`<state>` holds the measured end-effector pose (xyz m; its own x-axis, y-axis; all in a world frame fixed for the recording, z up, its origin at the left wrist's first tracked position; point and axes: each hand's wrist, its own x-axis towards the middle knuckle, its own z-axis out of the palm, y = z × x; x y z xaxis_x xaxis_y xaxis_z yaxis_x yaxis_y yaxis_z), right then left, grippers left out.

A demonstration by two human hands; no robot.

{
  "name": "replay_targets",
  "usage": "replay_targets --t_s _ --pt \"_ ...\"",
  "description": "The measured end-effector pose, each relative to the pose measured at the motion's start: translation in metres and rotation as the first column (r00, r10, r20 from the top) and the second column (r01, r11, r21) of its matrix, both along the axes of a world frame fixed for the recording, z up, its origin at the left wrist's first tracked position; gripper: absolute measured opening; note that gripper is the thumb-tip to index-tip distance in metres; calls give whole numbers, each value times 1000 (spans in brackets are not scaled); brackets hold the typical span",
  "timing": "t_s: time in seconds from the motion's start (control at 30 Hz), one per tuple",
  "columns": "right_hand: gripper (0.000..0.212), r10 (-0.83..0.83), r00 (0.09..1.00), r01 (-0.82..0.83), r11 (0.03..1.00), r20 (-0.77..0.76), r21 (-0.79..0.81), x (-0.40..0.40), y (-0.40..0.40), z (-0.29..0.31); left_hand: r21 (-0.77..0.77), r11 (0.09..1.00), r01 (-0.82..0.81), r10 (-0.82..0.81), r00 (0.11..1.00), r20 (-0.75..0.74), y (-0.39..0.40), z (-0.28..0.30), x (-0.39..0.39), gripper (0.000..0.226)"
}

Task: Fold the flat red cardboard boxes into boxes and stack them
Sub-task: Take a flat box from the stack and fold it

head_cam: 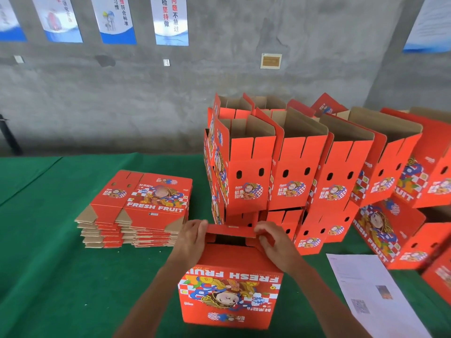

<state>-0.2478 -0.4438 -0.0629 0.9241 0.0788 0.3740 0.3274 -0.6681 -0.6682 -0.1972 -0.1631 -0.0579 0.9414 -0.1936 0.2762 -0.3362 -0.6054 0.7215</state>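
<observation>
A red printed box (229, 289) stands upside down on the green table in front of me, its "FRESH FRUIT" print inverted. My left hand (192, 236) grips the left end of its far red flap (231, 231). My right hand (273, 240) pinches the right end of the same flap. A dark gap shows under the flap. A pile of flat red boxes (139, 206) lies to the left. Folded open-topped boxes (292, 162) are stacked in rows behind and to the right.
A white printed sheet (368, 291) lies on the green table cover (48, 252) at the right. More red boxes (395, 230) lean at the far right. A grey wall with posters (170, 20) stands behind the table.
</observation>
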Motion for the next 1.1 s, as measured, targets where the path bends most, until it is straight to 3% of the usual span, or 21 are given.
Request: replay_targets --t_s 0.1,0.17,0.27,0.33,0.53,0.77,0.83,0.93,1.0,1.1 --pt "31 -12 993 20 998 -115 65 -6 -1 -5 337 941 -41 54 998 -30 -9 -7 -1 75" --pt "17 -28 982 38 998 -189 53 -8 1 -6 507 862 -11 83 989 -119 -13 -9 -1 76" --pt "85 -83 927 56 995 -366 -86 -4 3 -3 526 850 36 91 973 -212 -15 -5 3 87" --pt "102 -107 913 55 988 -393 -142 -1 4 0 489 872 23 105 967 -233 -16 -1 4 93" --pt "96 -196 934 89 937 -298 -337 1 14 -1 557 829 -56 191 964 -188 -21 -1 -3 102" --pt "86 -277 933 132 856 -229 -500 3 25 -3 582 808 -92 221 963 -154 -21 -1 -8 80" --pt "68 -246 942 131 896 -229 -425 1 24 -6 569 816 -105 223 964 -142 -20 -4 -12 69" --pt "34 -246 957 233 967 -153 -102 1 23 -8 557 819 -134 240 963 -121 -18 -4 -16 66" --pt "33 -363 916 382 919 -173 96 0 18 -9 553 822 -134 239 963 -122 -19 -2 -16 66" --pt "56 -402 766 566 791 -502 232 -5 12 -12 571 812 -119 235 963 -133 -20 0 -18 67"
